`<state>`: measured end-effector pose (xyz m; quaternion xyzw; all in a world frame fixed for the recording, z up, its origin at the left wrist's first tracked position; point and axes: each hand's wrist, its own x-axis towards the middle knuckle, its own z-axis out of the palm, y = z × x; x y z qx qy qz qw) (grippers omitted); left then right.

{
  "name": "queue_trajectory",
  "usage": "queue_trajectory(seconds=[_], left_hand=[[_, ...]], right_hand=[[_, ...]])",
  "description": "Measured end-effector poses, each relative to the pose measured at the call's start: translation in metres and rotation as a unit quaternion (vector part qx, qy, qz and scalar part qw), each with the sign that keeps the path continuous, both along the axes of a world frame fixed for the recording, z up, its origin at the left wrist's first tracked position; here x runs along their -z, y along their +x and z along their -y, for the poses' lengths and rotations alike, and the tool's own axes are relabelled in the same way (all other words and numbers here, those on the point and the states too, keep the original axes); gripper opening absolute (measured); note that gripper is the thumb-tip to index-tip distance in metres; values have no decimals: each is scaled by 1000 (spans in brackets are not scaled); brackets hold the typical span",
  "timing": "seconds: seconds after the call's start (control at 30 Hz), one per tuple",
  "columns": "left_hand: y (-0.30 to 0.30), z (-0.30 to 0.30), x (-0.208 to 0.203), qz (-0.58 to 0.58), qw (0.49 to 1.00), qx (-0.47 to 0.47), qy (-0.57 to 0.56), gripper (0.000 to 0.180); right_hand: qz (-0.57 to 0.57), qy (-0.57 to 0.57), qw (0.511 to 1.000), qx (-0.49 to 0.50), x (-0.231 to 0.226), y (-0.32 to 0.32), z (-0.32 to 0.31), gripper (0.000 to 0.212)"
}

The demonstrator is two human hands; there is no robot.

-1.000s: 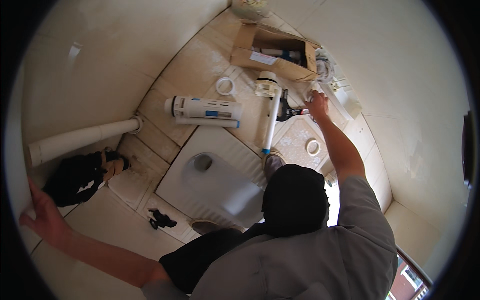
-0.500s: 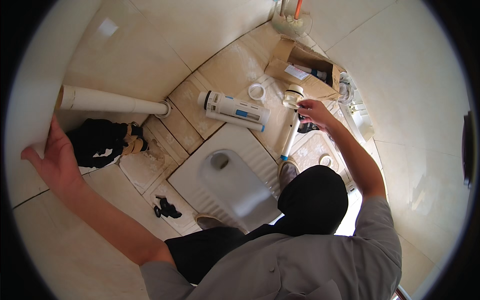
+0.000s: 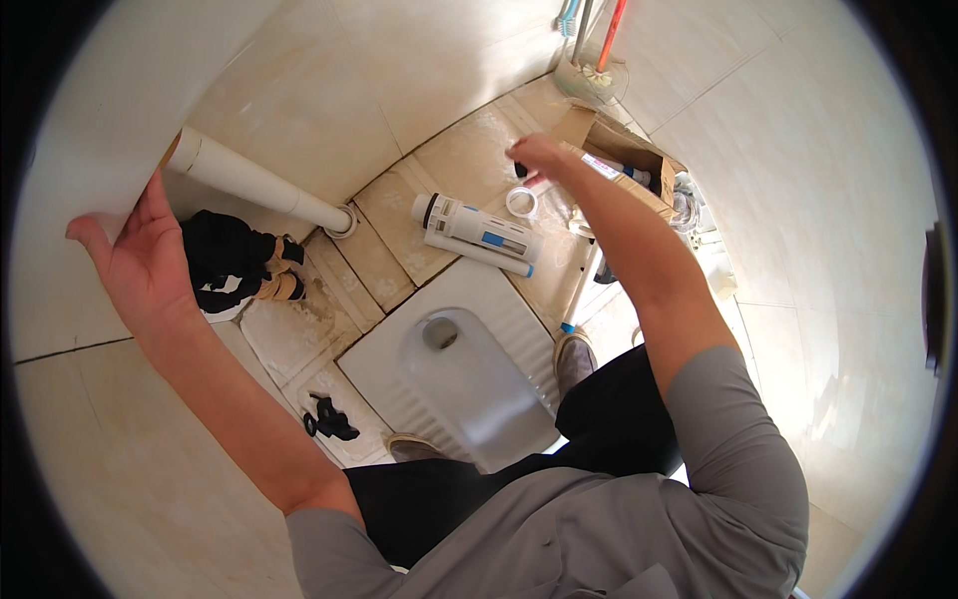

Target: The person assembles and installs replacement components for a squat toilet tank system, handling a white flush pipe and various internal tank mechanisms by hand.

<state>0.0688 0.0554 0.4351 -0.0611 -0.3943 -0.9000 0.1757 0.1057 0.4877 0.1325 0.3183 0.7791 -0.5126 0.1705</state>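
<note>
At the far left my left hand [image 3: 150, 260] grips the lower edge of a smooth white tank-like body [image 3: 110, 120], thumb apart and fingertips partly hidden by it. My right hand [image 3: 539, 157] is a little blurred, its fingers closed above the floor near a white ring [image 3: 521, 202]. Something dark shows under its fingertips, too small to make out. A white cylindrical toilet flush valve [image 3: 484, 228] with blue parts lies on the tiles, left of and below that hand. Beneath my right forearm a white tube [image 3: 579, 295] with a blue end is partly covered.
A squat toilet [image 3: 469, 349] lies between my shoes. From the floor a white pipe [image 3: 254, 185] slants up to the tank-like body, beside a black bag [image 3: 215, 250]. An open cardboard box [image 3: 624, 150] and brushes [image 3: 604, 50] stand far right. Black scraps [image 3: 331, 417] lie nearer.
My right hand has moved left and farther away, from a white fitting with a black ring to beside the white ring. My left hand keeps its grip; the whole view has shifted slightly.
</note>
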Motion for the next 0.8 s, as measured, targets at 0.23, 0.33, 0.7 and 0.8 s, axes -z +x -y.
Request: queue_trajectory(seconds=[0.23, 0.33, 0.7, 0.8], left_hand=[[0, 1, -6, 6, 1000, -7, -4, 72], [1, 0, -6, 5, 1000, -23, -13, 71], [-2, -2, -3, 11, 1000, -12, 16, 70], [0, 4, -5, 6, 1000, -8, 29, 65]], right_hand=[[112, 331, 905, -242, 89, 52, -34, 42], [56, 297, 928, -220, 98, 59, -41, 50], [36, 341, 918, -197, 133, 65, -41, 50], [49, 321, 933, -157, 127, 50, -33, 51]])
